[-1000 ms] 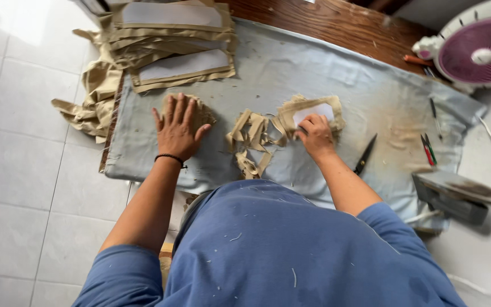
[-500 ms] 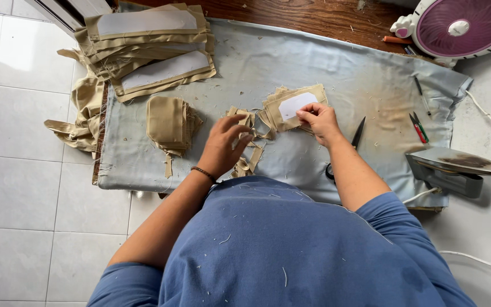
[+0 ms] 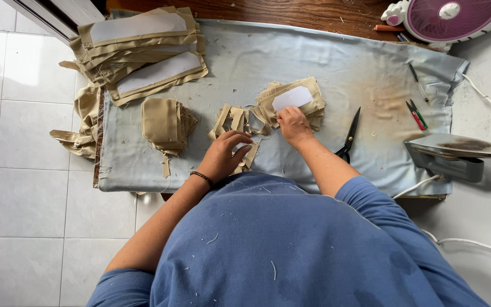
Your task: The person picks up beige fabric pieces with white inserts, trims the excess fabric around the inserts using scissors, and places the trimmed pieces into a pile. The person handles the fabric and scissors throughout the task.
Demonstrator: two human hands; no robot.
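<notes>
— What are you wearing there?

— A blue top (image 3: pixel 291 244), loose, with short sleeves that end above my elbows. It's dotted all over with pale thread ends and bits of lint.

— Anything on your arms?

— A thin dark band (image 3: pixel 202 177) around my left wrist, just behind my left hand (image 3: pixel 225 154). My right hand (image 3: pixel 294 126) and forearm are bare, no ring or watch that shows.

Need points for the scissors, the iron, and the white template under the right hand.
scissors (image 3: pixel 349 135), head view, on the black blades near the pivot.
iron (image 3: pixel 461 146), head view, on the scorched soleplate.
white template (image 3: pixel 292 98), head view, middle of the white piece atop the tan fabric stack.
</notes>
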